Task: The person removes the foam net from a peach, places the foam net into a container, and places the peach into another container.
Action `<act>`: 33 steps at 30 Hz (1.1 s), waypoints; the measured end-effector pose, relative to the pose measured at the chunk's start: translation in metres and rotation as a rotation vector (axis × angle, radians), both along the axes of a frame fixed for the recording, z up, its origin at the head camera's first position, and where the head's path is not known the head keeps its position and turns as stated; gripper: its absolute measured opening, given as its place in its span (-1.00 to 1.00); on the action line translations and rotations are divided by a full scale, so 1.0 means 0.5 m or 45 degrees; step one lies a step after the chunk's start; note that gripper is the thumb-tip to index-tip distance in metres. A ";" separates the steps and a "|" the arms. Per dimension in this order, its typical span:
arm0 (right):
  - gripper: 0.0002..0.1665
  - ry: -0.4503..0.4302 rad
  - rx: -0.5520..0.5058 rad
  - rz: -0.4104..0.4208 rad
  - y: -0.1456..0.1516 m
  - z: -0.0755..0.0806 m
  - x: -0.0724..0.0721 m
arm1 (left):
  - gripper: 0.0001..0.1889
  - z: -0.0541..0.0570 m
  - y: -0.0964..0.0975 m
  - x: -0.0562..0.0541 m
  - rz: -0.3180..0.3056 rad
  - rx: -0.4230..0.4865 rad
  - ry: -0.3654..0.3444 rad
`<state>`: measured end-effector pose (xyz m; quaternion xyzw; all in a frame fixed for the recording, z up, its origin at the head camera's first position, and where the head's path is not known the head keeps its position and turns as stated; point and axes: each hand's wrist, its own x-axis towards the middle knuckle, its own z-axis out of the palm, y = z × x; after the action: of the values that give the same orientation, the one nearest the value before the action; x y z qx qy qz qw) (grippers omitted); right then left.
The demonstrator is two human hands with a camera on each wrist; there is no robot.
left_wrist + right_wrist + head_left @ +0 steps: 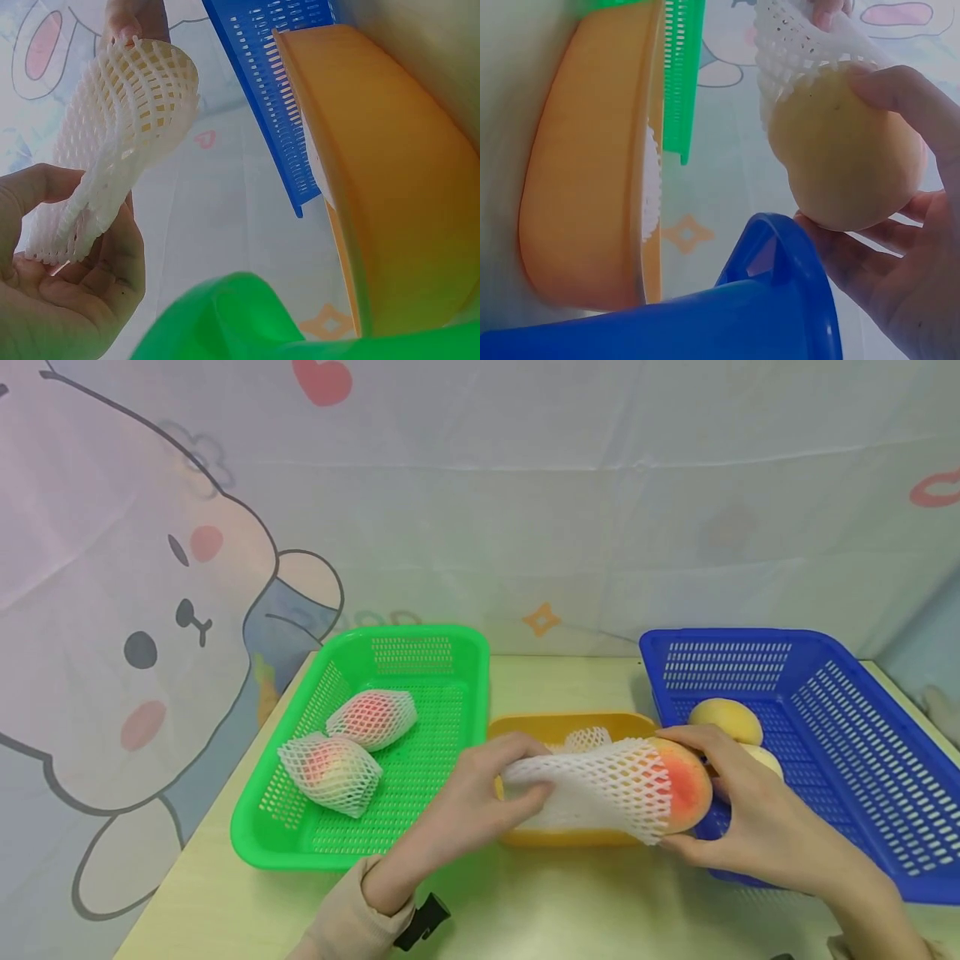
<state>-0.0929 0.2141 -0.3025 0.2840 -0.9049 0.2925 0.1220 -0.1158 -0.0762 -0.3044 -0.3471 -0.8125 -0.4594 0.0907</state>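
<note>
A red and yellow peach (688, 785) sits partly inside a white foam net sleeve (600, 785), above the front of an orange-yellow bin in the head view. My left hand (480, 797) pinches the narrow end of the sleeve between thumb and fingers. The right hand (765, 818) grips the bare end of the peach, thumb and fingers on either side. From the right wrist, the peach (847, 150) shows its pale yellow side, with the net reaching over its far part. In the left wrist view the net (105, 142) stretches over the fruit and bunches within the left hand (82, 277).
At left stands a green basket (480, 718) holding two net-wrapped peaches (330, 772). Between the baskets, the orange-yellow bin (570, 837) contains more white netting (588, 739). A blue basket (817, 752) on the right holds yellow fruit (726, 720). Behind hangs a printed cloth (525, 510).
</note>
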 end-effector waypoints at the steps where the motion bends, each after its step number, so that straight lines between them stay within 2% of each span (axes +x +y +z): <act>1: 0.16 -0.004 -0.003 0.004 0.001 0.000 0.000 | -0.85 0.000 0.000 -0.001 0.002 -0.001 0.005; 11: 0.11 -0.001 -0.027 0.040 0.005 0.007 0.003 | -0.84 0.000 -0.003 -0.002 0.036 -0.005 0.073; 23: 0.07 -0.035 0.010 -0.001 0.016 0.010 0.003 | -0.84 0.001 -0.004 -0.005 0.072 0.003 0.149; 33: 0.06 -0.065 0.038 -0.035 0.028 0.013 0.007 | -0.80 -0.003 -0.003 -0.006 0.087 0.011 0.174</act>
<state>-0.0895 0.2283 -0.2962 0.2656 -0.9159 0.2843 0.0986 -0.1187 -0.0775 -0.3060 -0.3495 -0.8137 -0.4348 0.1632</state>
